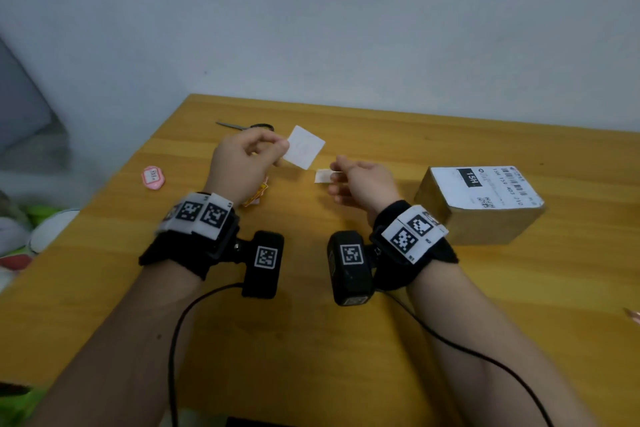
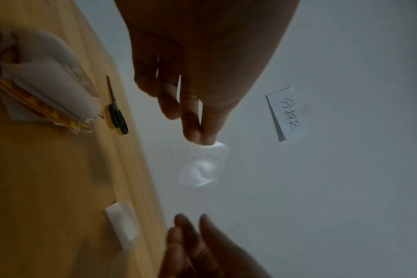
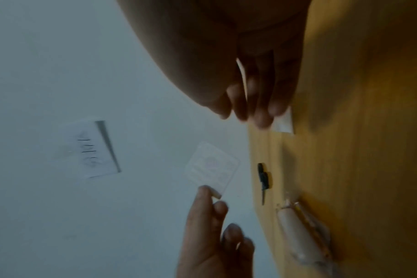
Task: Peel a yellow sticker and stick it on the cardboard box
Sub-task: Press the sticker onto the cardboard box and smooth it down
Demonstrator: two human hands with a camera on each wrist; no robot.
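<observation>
The left hand [image 1: 239, 163] pinches one corner of a white square sheet [image 1: 304, 147] between thumb and fingertip, holding it up off the table [image 1: 346, 340]; no yellow shows on the side seen, so whether it is the sticker or bare backing cannot be told. Just right of that pinch, the right hand [image 1: 363, 185] hovers with fingers loosely curled, holding nothing; a small white slip [image 1: 322, 176] lies beneath its fingertips. Farther right stands the cardboard box [image 1: 481, 208]. Peeling looks to be the step in hand; next, the freed piece must travel to the box and be pressed flat.
</observation>
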